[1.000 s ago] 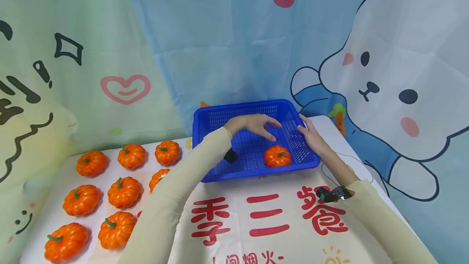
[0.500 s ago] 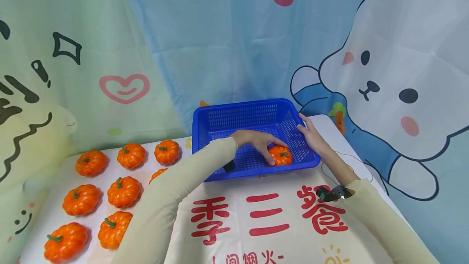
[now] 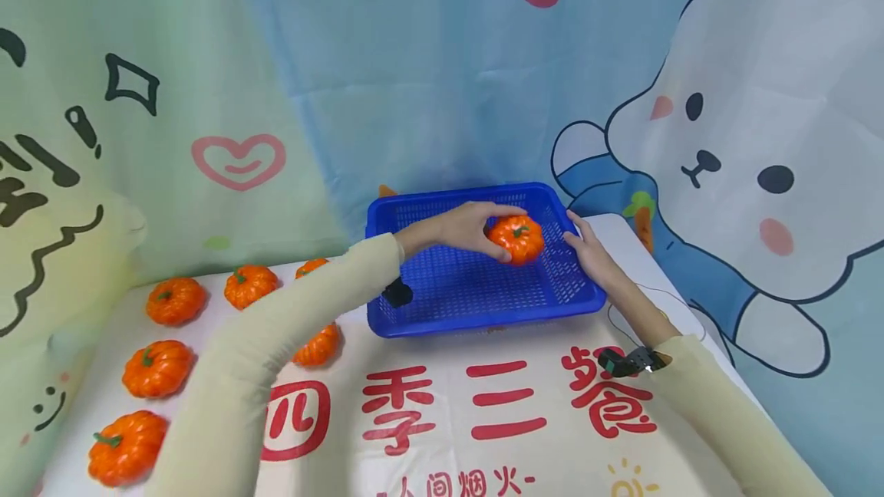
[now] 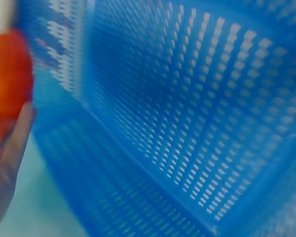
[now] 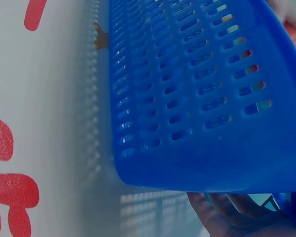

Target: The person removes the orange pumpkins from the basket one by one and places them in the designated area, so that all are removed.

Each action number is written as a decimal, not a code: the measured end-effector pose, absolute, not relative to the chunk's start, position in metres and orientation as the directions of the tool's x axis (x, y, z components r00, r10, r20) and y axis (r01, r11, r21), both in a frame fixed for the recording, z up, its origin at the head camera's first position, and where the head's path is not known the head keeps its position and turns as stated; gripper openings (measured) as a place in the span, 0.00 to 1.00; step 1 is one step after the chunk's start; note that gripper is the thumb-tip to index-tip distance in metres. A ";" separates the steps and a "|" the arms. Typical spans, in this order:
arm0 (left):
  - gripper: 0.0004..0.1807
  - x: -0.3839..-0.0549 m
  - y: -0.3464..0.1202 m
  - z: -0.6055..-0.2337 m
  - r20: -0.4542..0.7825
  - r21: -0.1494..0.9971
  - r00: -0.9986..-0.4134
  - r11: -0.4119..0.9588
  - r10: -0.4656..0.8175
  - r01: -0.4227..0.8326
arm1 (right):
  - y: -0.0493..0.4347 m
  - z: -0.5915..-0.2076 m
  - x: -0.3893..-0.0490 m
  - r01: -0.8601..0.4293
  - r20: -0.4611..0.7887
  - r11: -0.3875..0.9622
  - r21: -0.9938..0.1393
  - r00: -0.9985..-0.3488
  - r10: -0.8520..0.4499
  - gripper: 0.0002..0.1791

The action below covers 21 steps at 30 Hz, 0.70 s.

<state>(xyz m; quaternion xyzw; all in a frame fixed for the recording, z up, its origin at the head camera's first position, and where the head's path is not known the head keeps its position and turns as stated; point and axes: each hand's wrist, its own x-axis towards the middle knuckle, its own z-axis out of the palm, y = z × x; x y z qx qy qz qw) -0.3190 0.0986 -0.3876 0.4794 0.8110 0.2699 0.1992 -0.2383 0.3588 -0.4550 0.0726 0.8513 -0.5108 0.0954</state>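
My left hand point(image 3: 471, 228) grips a small orange pumpkin point(image 3: 516, 239) with a green stem, thumb and fingers on its left side. Both are over the blue plastic basket point(image 3: 476, 320), whose perforated floor shows below them. The left wrist view is blurred, with the pumpkin point(image 4: 9, 76) at its left edge beside the fingers point(image 4: 17, 136). My right hand point(image 3: 588, 253) holds the basket's right rim. From the right wrist view, its fingers point(image 5: 232, 210) lie against the outside of the basket wall point(image 5: 202, 163).
Several more pumpkins, one of them a pumpkin point(image 3: 157, 369) at the left, stand on the table, partly hidden by my left sleeve point(image 3: 276, 351). A printed cloth point(image 3: 449, 405) covers the table in front of the basket. A cartoon curtain point(image 3: 428, 75) hangs behind.
My left hand reached down to the pumpkin in the basket, took hold of it and raised it up toward the back. The right hand stays at the basket's rim.
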 end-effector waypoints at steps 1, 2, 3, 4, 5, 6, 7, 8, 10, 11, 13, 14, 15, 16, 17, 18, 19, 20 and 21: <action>0.42 -0.313 0.086 -0.378 -0.010 0.650 -0.497 0.383 0.868 0.656 | 0.359 -0.455 -0.238 0.219 -0.236 0.468 -0.856 -0.971 0.024 0.34; 0.42 -0.305 0.072 -0.369 0.046 0.668 -0.529 0.368 0.847 0.647 | 0.359 -0.454 -0.238 0.214 -0.231 0.471 -0.856 -0.973 0.022 0.34; 0.41 -0.296 0.057 -0.361 0.098 0.684 -0.562 0.355 0.822 0.638 | 0.359 -0.454 -0.238 0.212 -0.229 0.471 -0.856 -0.973 0.021 0.34; 0.41 -0.284 0.041 -0.354 0.137 0.702 -0.595 0.346 0.792 0.623 | 0.360 -0.453 -0.238 0.204 -0.224 0.472 -0.858 -0.975 0.016 0.34; 0.41 -0.272 0.023 -0.349 0.170 0.724 -0.621 0.331 0.765 0.605 | 0.361 -0.453 -0.238 0.198 -0.218 0.476 -0.857 -0.976 0.016 0.34; 0.41 -0.260 0.005 -0.346 0.193 0.736 -0.644 0.325 0.740 0.594 | 0.362 -0.452 -0.238 0.194 -0.213 0.479 -0.856 -0.977 0.016 0.34; 0.41 -0.248 -0.012 -0.344 0.204 0.737 -0.665 0.334 0.719 0.588 | 0.363 -0.452 -0.239 0.190 -0.204 0.482 -0.855 -0.979 0.023 0.34; 0.42 -0.236 -0.028 -0.345 0.209 0.737 -0.685 0.347 0.698 0.580 | 0.364 -0.451 -0.238 0.186 -0.197 0.485 -0.854 -0.980 0.028 0.34; 0.42 -0.211 -0.060 -0.352 0.194 0.738 -0.724 0.388 0.662 0.553 | 0.365 -0.450 -0.238 0.183 -0.192 0.488 -0.853 -0.981 0.033 0.34; 0.42 -0.198 -0.075 -0.358 0.176 0.735 -0.746 0.418 0.643 0.534 | 0.365 -0.450 -0.238 0.185 -0.193 0.490 -0.852 -0.981 0.035 0.34; 0.43 -0.172 -0.099 -0.374 0.134 0.697 -0.796 0.515 0.590 0.499 | 0.365 -0.449 -0.238 0.186 -0.197 0.494 -0.849 -0.980 0.030 0.34; 0.43 -0.160 -0.110 -0.383 0.112 0.688 -0.818 0.550 0.564 0.473 | 0.364 -0.449 -0.238 0.188 -0.203 0.494 -0.849 -0.979 0.025 0.34; 0.43 -0.149 -0.118 -0.392 0.088 0.675 -0.841 0.589 0.534 0.444 | 0.363 -0.450 -0.238 0.192 -0.208 0.493 -0.849 -0.978 0.022 0.34; 0.43 -0.138 -0.125 -0.401 0.061 0.668 -0.862 0.621 0.504 0.410 | 0.362 -0.451 -0.238 0.195 -0.212 0.491 -0.849 -0.977 0.020 0.34; 0.43 -0.129 -0.131 -0.410 0.045 0.656 -0.881 0.651 0.471 0.382 | 0.361 -0.451 -0.238 0.197 -0.215 0.492 -0.848 -0.976 0.020 0.34; 0.44 -0.120 -0.136 -0.416 0.031 0.645 -0.896 0.676 0.443 0.357 | 0.361 -0.452 -0.237 0.199 -0.218 0.491 -0.848 -0.976 0.019 0.34; 0.44 -0.113 -0.139 -0.422 0.010 0.642 -0.909 0.694 0.416 0.325 | 0.360 -0.452 -0.237 0.203 -0.223 0.489 -0.849 -0.975 0.018 0.34; 0.44 -0.108 -0.142 -0.426 -0.010 0.644 -0.920 0.707 0.391 0.293 | 0.359 -0.452 -0.237 0.203 -0.223 0.487 -0.849 -0.975 0.017 0.34; 0.44 -0.103 -0.144 -0.428 -0.033 0.635 -0.930 0.726 0.366 0.263 | 0.359 -0.452 -0.236 0.201 -0.220 0.486 -0.851 -0.975 0.018 0.34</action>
